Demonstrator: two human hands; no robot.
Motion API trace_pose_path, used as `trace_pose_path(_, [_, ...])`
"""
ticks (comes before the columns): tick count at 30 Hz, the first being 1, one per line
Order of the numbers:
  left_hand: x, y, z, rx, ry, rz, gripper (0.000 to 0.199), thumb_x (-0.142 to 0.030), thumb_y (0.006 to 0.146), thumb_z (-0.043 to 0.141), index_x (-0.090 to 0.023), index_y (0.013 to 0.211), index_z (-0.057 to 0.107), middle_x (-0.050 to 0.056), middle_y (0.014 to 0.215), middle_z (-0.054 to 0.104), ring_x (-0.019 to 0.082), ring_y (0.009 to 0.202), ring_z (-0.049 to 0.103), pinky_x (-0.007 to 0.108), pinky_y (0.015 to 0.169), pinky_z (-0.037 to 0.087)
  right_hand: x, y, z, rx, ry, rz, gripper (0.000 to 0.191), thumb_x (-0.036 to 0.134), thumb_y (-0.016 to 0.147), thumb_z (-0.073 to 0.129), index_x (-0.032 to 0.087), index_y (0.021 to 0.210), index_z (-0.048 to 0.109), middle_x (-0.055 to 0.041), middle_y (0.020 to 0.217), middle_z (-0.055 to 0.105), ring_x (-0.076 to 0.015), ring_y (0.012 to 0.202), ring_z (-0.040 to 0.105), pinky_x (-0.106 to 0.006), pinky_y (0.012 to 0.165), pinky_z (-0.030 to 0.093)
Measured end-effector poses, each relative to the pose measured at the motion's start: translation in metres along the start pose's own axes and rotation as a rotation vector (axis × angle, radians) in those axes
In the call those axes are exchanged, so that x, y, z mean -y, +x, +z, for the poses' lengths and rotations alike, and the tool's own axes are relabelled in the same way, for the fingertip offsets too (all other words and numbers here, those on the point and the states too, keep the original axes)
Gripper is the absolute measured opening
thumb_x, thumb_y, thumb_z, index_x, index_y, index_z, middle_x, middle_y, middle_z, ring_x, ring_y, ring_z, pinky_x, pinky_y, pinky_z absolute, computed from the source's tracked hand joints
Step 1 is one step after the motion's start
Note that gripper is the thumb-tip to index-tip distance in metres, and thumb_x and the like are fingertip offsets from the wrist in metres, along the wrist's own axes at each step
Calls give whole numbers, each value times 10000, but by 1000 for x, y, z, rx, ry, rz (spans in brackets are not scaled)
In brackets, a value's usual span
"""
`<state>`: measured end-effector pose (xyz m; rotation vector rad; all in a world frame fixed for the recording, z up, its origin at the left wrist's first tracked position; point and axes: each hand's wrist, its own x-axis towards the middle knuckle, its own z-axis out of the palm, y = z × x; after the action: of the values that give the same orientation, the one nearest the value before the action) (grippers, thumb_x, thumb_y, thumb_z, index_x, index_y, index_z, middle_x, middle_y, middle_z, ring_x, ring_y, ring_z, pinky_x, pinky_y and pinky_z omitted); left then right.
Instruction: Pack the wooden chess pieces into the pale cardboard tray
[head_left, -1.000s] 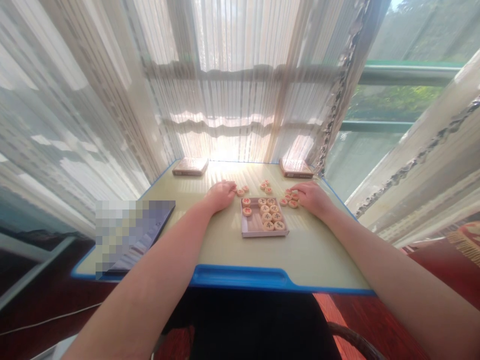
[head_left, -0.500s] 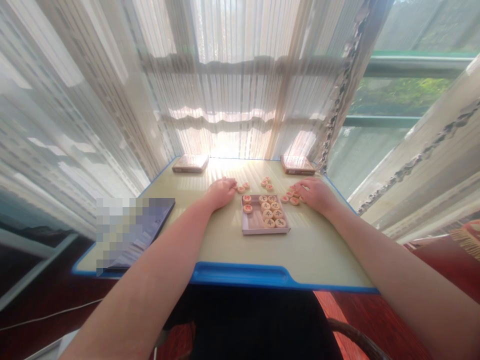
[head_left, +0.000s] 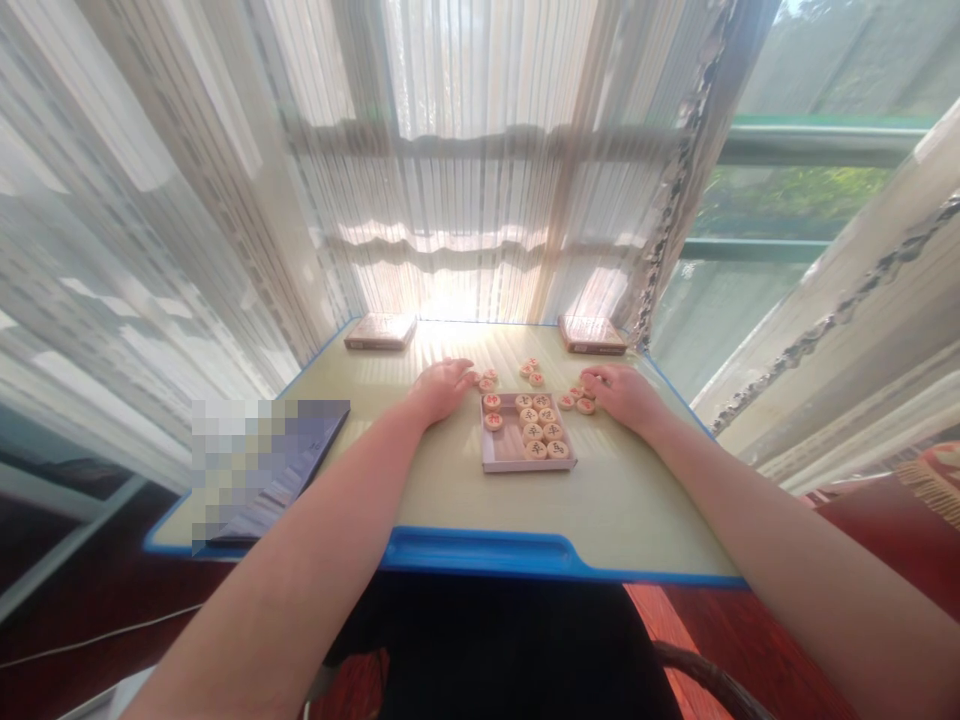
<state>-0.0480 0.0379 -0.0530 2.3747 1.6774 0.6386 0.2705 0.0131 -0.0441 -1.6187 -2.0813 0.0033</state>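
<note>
While both forearms [head_left: 341, 485] reach forward, an open box [head_left: 529, 466] lies between them.
In the head view, its black-marked discs [head_left: 533, 432] lie flat, two columns pointing straight ahead. The left hand [head_left: 444, 388] stretches beside red-marked discs [head_left: 487, 382]; the right hand [head_left: 616, 393] bends over another cluster [head_left: 585, 406]; whether either hand's fingers grip cannot be told.

Smooth, wooden-looking pieces [head_left: 534, 432] sat in a matt, card-like tray [head_left: 529, 466].
The worktop [head_left: 450, 480] looked smooth and faintly satiny, its blue trim [head_left: 484, 553] like moulded plastic with a light gloss; the flat boxes [head_left: 381, 332] had a shiny, film-like finish; the curtains [head_left: 480, 80] were sheer, ribbed cloth, the window panes [head_left: 840, 60] smooth glass, and the red floor [head_left: 750, 650] looked like grained wood.
</note>
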Motion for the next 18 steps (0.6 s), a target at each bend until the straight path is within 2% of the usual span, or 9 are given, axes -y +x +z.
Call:
trace_pose_path(5, [-8, -2, -11, -59, -91, -77, 387, -282, 898, 314, -193, 1139, 603, 56, 1178, 641, 200, 1110, 573, 311, 976, 431, 3, -2, 0, 33, 23, -46, 370, 284, 870, 401, 181, 1071, 694, -71, 1103, 697, -206, 1069, 592, -329, 978, 400])
trace_pose_path(8, [-12, -9, -26, -101, 38, -186, 363, -279, 823, 419, -182, 1116, 610, 83, 1116, 654, 228, 1021, 610, 317, 876, 479, -1, -2, -3, -30, 19, 40, 394, 237, 824, 421, 161, 1119, 671, -84, 1078, 695, -207, 984, 617, -321, 896, 447])
trace_pose_path(10, [-13, -14, -34, -22, 142, -244, 385, -341, 774, 490, -175, 1098, 617, 107, 1043, 672, 261, 942, 633, 338, 790, 499, -5, -2, -7, -61, -4, 134, 384, 232, 780, 463, 154, 1084, 683, -79, 992, 704, -192, 846, 635, -299, 791, 472])
trace_pose_path(12, [-13, -18, -39, 110, 174, -220, 413, -399, 728, 555, -193, 1078, 632, 90, 954, 693, 263, 857, 650, 329, 724, 501, -7, -2, -12, -15, -34, 188, 317, 296, 766, 512, 165, 970, 717, -64, 864, 709, -181, 731, 627, -285, 687, 466])
trace_pose_path(14, [-13, -20, -41, 190, 124, -147, 412, -429, 704, 598, -213, 1050, 654, 57, 905, 702, 229, 767, 656, 300, 694, 499, -6, -4, -16, 60, -49, 206, 309, 416, 774, 536, 186, 852, 727, -50, 742, 699, -178, 667, 614, -278, 605, 438])
trace_pose_path(16, [-13, -20, -39, 165, 27, -113, 387, -417, 723, 598, -219, 1049, 661, 35, 930, 704, 179, 671, 647, 279, 671, 502, -3, -6, -20, 112, -59, 217, 387, 531, 767, 535, 196, 815, 720, -44, 674, 681, -174, 621, 599, -275, 550, 407])
trace_pose_path(18, [-15, -19, -35, 84, -49, -105, 346, -355, 746, 587, -208, 1050, 665, 29, 976, 702, 156, 659, 642, 271, 684, 511, 2, -10, -24, 141, -67, 224, 443, 565, 751, 544, 189, 914, 713, -36, 653, 666, -170, 598, 588, -271, 529, 390])
